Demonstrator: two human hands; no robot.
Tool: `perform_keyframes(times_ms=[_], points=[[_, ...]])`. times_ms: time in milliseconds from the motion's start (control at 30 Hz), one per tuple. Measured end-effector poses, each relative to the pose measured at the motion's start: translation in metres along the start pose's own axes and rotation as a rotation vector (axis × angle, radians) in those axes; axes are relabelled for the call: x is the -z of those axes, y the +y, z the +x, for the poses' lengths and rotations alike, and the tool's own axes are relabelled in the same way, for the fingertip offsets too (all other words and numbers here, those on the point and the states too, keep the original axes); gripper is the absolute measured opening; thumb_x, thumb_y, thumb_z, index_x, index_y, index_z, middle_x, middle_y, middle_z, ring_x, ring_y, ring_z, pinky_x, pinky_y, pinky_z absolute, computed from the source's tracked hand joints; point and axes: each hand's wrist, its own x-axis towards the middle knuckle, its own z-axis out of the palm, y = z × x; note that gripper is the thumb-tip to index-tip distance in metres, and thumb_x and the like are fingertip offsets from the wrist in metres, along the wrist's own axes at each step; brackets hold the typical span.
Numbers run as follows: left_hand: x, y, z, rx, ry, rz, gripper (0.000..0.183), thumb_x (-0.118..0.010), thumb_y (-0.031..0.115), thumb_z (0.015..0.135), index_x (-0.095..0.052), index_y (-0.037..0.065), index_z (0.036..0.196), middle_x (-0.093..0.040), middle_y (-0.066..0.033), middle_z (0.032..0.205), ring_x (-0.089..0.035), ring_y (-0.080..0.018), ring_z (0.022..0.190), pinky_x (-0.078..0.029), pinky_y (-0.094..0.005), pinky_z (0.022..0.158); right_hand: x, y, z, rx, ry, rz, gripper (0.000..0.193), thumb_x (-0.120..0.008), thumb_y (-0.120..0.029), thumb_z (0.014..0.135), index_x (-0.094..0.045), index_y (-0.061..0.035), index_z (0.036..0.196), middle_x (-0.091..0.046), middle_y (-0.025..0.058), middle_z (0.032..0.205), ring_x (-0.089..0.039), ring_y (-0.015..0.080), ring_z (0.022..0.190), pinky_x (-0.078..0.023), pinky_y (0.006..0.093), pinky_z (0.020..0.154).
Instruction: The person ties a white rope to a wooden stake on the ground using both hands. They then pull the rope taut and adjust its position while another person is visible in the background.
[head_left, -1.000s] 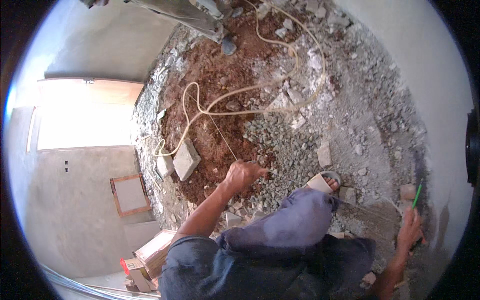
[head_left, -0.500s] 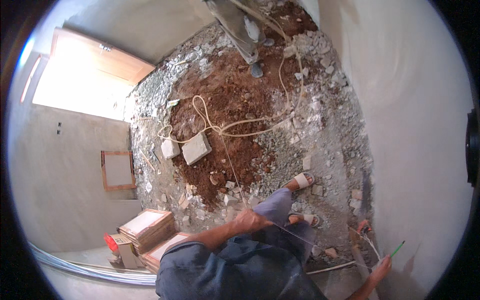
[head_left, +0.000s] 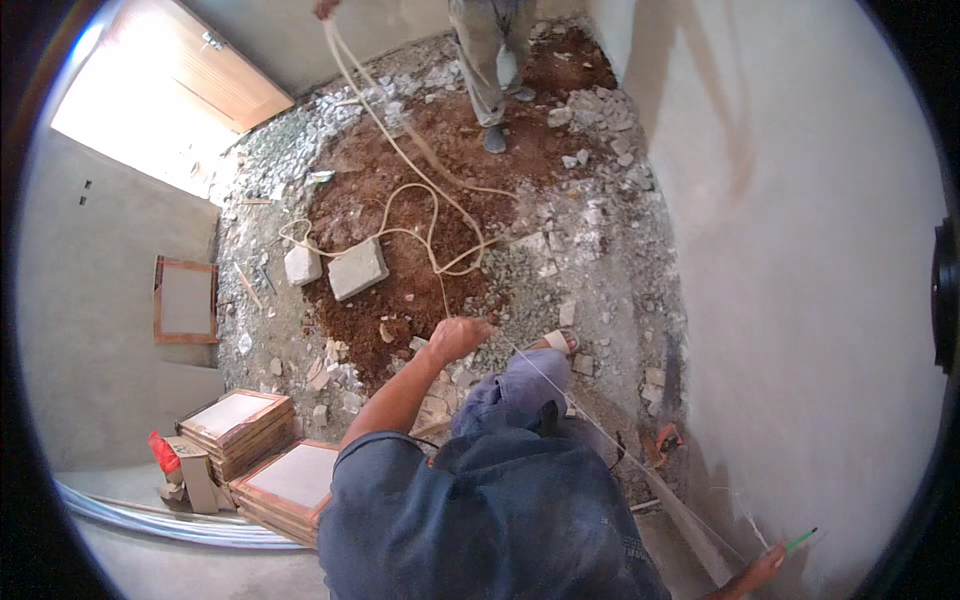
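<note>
My left hand is stretched forward over the rubble floor, fingers closed on a thin pale string. The string runs taut from that hand past my bent knee toward the lower right. There my right hand sits at the foot of the plastered wall, gripping a green pencil whose tip touches the wall. Only part of the right hand shows at the picture's bottom edge.
A beige hose loops over red earth and rubble, held by another person standing at the far end. Two concrete blocks lie on the earth. Stacks of tiles stand at lower left, near a bright doorway.
The view has swung up, bringing the other person's legs and the hose into sight. My left hand stays on the string; my right hand has dropped lower along the wall.
</note>
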Motion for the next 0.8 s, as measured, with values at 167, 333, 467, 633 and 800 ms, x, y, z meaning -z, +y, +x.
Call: perform_keyframes(times_ms=[167, 333, 467, 633, 800], points=[[-0.014, 0.125, 0.047, -0.316, -0.091, -0.284, 0.018, -0.055, 0.024, 0.084, -0.064, 0.019, 0.098, -0.065, -0.0106, 0.080, -0.064, -0.0339, 0.071, -0.051, -0.0449, 0.058, 0.021, -0.017, -0.035, -0.009, 0.049, 0.034, 0.047, -0.048, -0.036, 0.092, -0.060, 0.0061, 0.109, -0.060, 0.0157, 0.100, -0.055, 0.0270, 0.095, -0.043, 0.0348, 0.085], [-0.014, 0.305, 0.036, -0.881, -0.315, -0.508, 0.019, -0.053, 0.029, 0.087, -0.061, 0.012, 0.092, -0.064, -0.0125, 0.084, -0.063, -0.0335, 0.076, -0.050, -0.0443, 0.063, 0.003, -0.042, -0.064, 0.709, 0.014, -0.452, 0.035, -0.059, -0.019, 0.085, -0.059, -0.0038, 0.116, -0.062, 0.0182, 0.112, -0.057, 0.0347, 0.105, -0.045, 0.0416, 0.089], [-0.027, 0.347, 0.009, -1.236, -0.336, -0.740, 0.022, -0.049, 0.031, 0.091, -0.062, 0.016, 0.100, -0.066, -0.0084, 0.094, -0.064, -0.0322, 0.081, -0.052, -0.0439, 0.065, -0.025, -0.086, -0.089, 0.212, -0.232, 0.272, 0.033, -0.052, -0.024, 0.090, -0.062, 0.0011, 0.109, -0.061, 0.0116, 0.107, -0.055, 0.0228, 0.101, -0.039, 0.0334, 0.093], [-0.072, 0.264, 0.039, -0.694, -0.487, -0.266, 0.027, -0.049, 0.034, 0.089, -0.066, 0.013, 0.088, -0.067, -0.0134, 0.093, -0.064, -0.0337, 0.085, -0.051, -0.0454, 0.073, -0.032, -0.138, -0.100, 0.234, -0.353, 0.450, 0.029, -0.049, -0.023, 0.090, -0.065, -0.0002, 0.088, -0.068, 0.0098, 0.094, -0.049, 0.0081, 0.066, -0.040, 0.0234, 0.063], [-0.108, 0.114, 0.060, -0.377, -0.603, 0.173, 0.041, -0.045, 0.043, 0.090, -0.066, 0.008, 0.096, -0.066, -0.0185, 0.094, -0.063, -0.0378, 0.087, -0.050, -0.0467, 0.076, -0.028, -0.150, -0.101, 0.120, -0.518, 0.622, 0.030, -0.051, -0.027, 0.091, -0.065, -0.0018, 0.082, -0.069, 0.0105, 0.098, -0.049, 0.0065, 0.064, -0.035, 0.0230, 0.054]])
